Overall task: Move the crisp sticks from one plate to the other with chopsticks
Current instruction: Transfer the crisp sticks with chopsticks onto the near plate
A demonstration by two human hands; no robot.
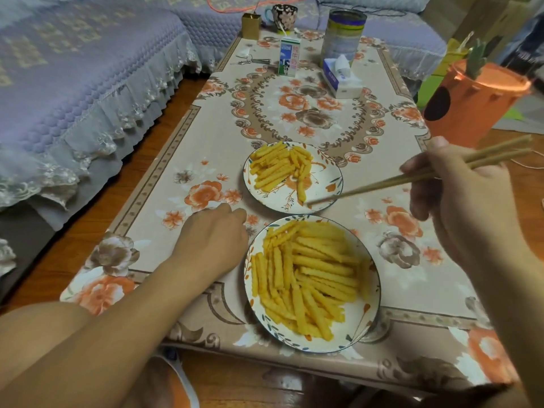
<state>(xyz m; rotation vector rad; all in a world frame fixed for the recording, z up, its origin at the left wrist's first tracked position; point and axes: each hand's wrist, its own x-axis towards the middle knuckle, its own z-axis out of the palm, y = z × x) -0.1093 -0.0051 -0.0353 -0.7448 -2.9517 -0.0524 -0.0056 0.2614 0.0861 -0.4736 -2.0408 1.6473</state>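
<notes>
Your right hand [459, 201] grips the chopsticks [382, 184], tips empty over the far plate [329, 169]; your left hand [217, 231] rests loosely curled, holding nothing; carry them back to the near plate [368, 319], pinching one crisp stick [318, 266] mid-length

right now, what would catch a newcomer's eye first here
Two round white floral plates heaped with yellow crinkle-cut crisp sticks, the fuller near plate at the table's front edge and the far plate just behind it. The right hand grips tan wooden chopsticks whose tips hover over the far plate.
</notes>
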